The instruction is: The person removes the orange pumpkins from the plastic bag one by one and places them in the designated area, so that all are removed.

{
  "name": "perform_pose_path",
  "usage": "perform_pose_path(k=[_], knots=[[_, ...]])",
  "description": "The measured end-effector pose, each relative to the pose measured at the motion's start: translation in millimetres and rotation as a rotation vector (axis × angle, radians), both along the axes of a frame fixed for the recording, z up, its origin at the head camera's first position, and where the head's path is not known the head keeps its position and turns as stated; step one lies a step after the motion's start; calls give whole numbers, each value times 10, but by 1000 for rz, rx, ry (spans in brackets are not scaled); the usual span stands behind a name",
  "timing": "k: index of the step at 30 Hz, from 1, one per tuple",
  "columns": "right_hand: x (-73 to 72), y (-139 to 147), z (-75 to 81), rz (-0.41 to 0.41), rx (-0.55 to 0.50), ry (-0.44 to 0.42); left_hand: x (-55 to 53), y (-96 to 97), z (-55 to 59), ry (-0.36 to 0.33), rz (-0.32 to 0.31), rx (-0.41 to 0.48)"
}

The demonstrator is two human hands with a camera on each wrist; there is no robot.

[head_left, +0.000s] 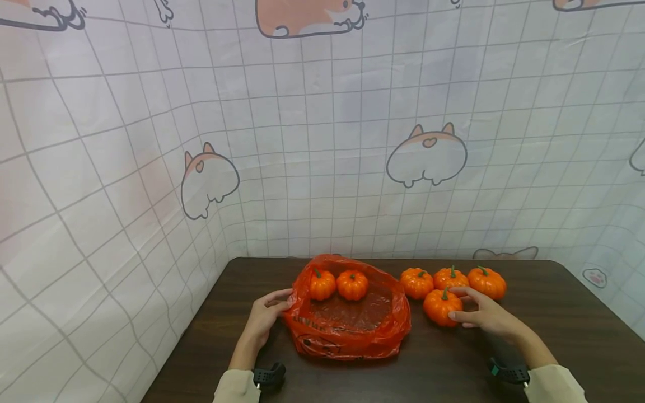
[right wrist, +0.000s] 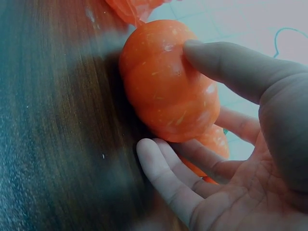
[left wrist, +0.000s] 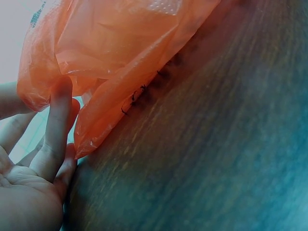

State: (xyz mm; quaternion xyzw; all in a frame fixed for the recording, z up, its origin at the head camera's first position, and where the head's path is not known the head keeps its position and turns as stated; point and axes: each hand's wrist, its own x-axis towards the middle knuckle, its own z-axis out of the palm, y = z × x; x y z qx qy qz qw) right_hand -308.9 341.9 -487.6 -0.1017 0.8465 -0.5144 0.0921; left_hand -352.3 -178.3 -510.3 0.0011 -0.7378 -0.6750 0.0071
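An open red plastic bag (head_left: 353,341) stands on the table with two small orange pumpkins, one at the left (head_left: 322,285) and one beside it (head_left: 353,285), visible inside. At the bag's left rim, my left hand (head_left: 265,316) holds the thin plastic between thumb and fingers; the left wrist view shows the fingers (left wrist: 57,127) against the film. To the right of the bag, my right hand (head_left: 486,314) grips a small orange pumpkin (head_left: 441,308) with a green stem. Its thumb (right wrist: 226,62) presses one side while the other fingers reach around and under.
Behind the gripped pumpkin, three more pumpkins sit in a row: left (head_left: 416,283), middle (head_left: 450,278) and right (head_left: 486,282). All stand on a dark wooden table (head_left: 428,375). A white gridded cloth (head_left: 322,168) with cartoon dogs hangs behind and at the sides.
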Motion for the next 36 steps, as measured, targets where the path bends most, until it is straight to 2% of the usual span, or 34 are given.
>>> perform_pose_path(k=[28,36], knots=[[5,-21,-1,1,35,8,-8,-4,19,-11,1,-7],[25,-43,67,0,71,-9,-2,-8,11,-13,2,-12]])
